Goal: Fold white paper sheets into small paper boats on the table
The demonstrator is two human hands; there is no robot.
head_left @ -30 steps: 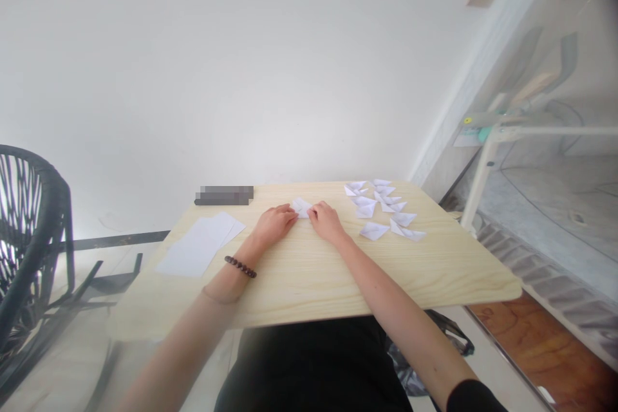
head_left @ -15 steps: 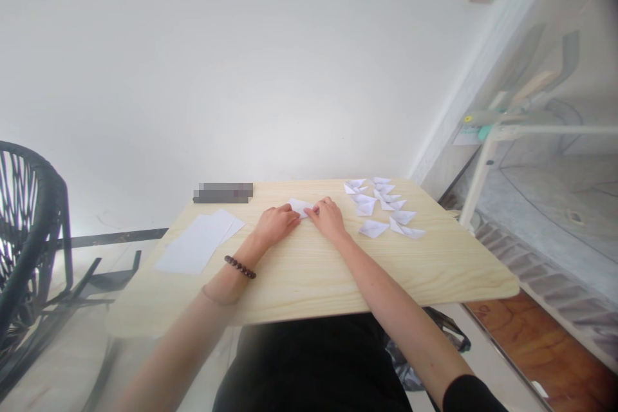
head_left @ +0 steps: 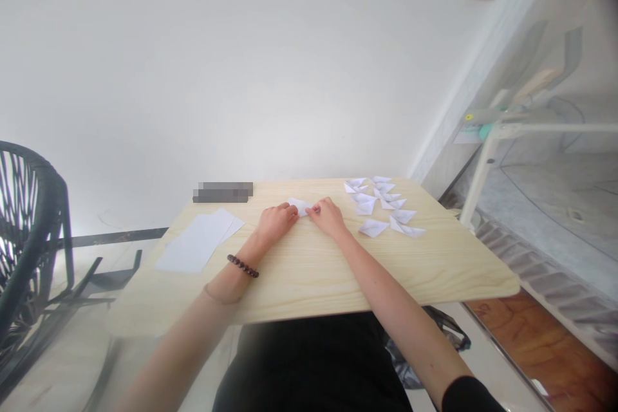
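A small folded white paper [head_left: 300, 206] lies on the wooden table between my two hands. My left hand [head_left: 278, 222] has its fingers closed on the paper's left edge, with a dark bead bracelet at the wrist. At the paper's right edge my right hand [head_left: 328, 215] pinches it between thumb and fingers. Part of the paper is hidden behind the fingers. To the right stand several folded paper boats [head_left: 365, 205] in loose rows, the nearest one [head_left: 373, 227] a little beyond my right hand.
Flat white sheets [head_left: 190, 244] lie overlapping on the table's left side. Behind them is a dark, blurred-out oblong object [head_left: 222, 193]. The pale wooden table [head_left: 309, 283] meets a white wall. A woven black chair [head_left: 33, 225] stands at left, a white metal frame [head_left: 480, 174] at right.
Both hands stay at nearly the same place on the folded paper, with only slight finger shifts. The sheets and boats have not moved.
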